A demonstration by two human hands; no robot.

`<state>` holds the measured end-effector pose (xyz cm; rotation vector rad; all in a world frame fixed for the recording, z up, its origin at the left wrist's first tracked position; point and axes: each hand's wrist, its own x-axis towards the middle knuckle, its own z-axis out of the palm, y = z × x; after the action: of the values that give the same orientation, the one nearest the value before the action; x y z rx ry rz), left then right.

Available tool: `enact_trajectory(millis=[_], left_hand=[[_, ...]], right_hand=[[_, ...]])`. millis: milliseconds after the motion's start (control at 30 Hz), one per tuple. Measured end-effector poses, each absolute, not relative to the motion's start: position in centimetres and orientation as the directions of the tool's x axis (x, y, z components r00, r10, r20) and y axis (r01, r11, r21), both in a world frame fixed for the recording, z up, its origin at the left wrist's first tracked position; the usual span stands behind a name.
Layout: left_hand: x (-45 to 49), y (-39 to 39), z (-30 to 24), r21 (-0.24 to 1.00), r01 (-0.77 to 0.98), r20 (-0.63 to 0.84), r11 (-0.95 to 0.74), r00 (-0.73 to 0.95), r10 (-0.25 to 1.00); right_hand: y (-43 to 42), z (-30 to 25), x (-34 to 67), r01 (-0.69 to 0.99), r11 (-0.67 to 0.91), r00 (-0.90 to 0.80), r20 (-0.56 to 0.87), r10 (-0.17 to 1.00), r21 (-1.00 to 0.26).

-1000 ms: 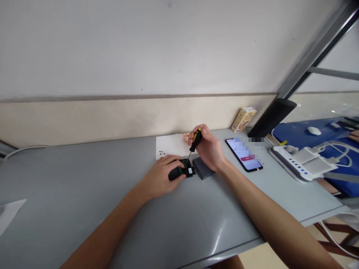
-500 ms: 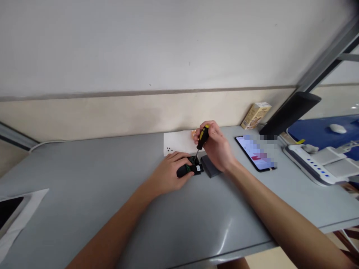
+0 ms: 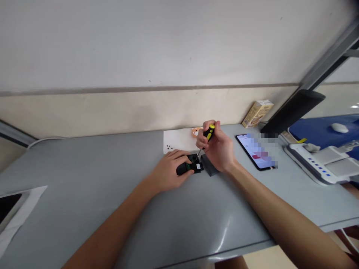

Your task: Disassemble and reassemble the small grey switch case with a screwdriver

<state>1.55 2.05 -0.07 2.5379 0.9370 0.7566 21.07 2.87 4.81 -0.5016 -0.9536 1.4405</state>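
My left hand (image 3: 171, 170) is closed around a small black device (image 3: 198, 166) with a green circuit board and a white label, pressing it to the table. In my right hand (image 3: 220, 147) is a black and yellow screwdriver (image 3: 209, 131), its shaft slanting down and left to the opened part of the device. Whether the tip touches a screw is too small to tell. A flat dark grey block (image 3: 209, 166) lies right of the device, partly under my right hand. Behind, several tiny black pieces, likely screws (image 3: 168, 146), rest on a white sheet (image 3: 179, 139).
An orange round item (image 3: 196, 131) sits on the sheet. To the right are a lit phone (image 3: 255, 152), a drink carton (image 3: 258, 113), a black cylinder (image 3: 293, 111) and a white power strip (image 3: 308, 164). A dark-screened device (image 3: 8, 207) lies on paper at far left.
My right hand has turned and the screwdriver leans further to the right, its handle tipped over. My left hand still holds the device in place. The view has shifted slightly.
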Motion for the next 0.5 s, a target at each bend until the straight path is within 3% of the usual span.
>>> enact_trajectory(millis=[500], left_hand=[[1.54,1.88,0.34,0.487,0.533,0.301,-0.692,0.641,0.706]], right_hand=[[2.21,4.98,20.36,-0.525,0.187,-0.106,0.282,0.954,-0.83]])
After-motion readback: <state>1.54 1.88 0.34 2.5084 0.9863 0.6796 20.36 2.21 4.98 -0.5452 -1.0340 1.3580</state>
